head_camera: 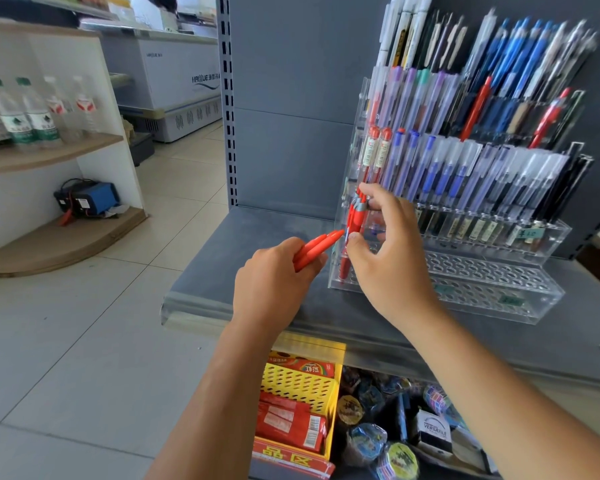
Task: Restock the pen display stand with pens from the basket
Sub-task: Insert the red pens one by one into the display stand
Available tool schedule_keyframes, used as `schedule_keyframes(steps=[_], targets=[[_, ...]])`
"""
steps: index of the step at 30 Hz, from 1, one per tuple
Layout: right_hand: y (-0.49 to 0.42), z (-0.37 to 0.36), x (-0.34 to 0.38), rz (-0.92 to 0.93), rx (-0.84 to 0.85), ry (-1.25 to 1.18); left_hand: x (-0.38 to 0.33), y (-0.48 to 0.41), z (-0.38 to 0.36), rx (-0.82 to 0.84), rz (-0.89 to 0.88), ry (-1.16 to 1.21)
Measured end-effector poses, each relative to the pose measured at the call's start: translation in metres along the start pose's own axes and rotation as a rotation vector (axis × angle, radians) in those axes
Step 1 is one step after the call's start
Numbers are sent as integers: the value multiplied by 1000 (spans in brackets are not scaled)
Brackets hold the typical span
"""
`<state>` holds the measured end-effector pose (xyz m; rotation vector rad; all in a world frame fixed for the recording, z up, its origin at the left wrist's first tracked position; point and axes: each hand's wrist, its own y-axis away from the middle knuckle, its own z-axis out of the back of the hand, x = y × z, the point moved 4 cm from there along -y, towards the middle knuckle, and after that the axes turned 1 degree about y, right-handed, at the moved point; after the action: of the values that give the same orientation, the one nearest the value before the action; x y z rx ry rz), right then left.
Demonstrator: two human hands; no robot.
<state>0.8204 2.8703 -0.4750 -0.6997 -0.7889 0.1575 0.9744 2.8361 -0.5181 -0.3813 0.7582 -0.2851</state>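
**Operator:** On the grey metal shelf (257, 230), what am I working against?

**Spotter:** The clear acrylic pen display stand (499, 292), backed against the upright panel. It climbs in tiers so each row shows above the one in front. The upper tiers are packed with capped pens leaning back. The two lowest are rigid strips drilled with round holes, mostly bare. I judge that is where your stock belongs.

**Operator:** And my hands?

**Spotter:** Your right hand (395, 261) is at the stand's left end. Its fingers (378, 195) and thumb are clamped on a small bunch of red pens (356, 216), held nearly upright, probably so the tips can drop into the holes. Your left hand (271, 278) sits just beside it, curled round the spare red pens (317, 244). Their ends point at the stand, so the next few are close by.

**Operator:** How will the pens handle?

**Spotter:** They are slim, round, glossy plastic barrels. You may find they slide against each other in a bunch.

**Operator:** The basket?

**Spotter:** A yellow perforated basket (302, 384) sits on the level below, holding red packets. I cannot tell whether it is your supply.
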Motion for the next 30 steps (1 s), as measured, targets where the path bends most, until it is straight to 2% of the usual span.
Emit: schedule_keyframes(steps=[3,6,12,16,26,30], targets=[[5,2,11,205,-55,219,1,-1,0,-7,-20,-6],[11,-3,17,354,-13,433,-1,0,0,4,-57,16],[16,-9,19,499,67,652,-4,1,-1,29,-119,36],[16,-9,21,530,48,686,-4,1,-3,44,-132,37],[10,11,16,424,-75,714,-5,-1,-5,68,-94,-6],[17,1,22,500,-20,742,-6,0,-4,46,-125,-5]])
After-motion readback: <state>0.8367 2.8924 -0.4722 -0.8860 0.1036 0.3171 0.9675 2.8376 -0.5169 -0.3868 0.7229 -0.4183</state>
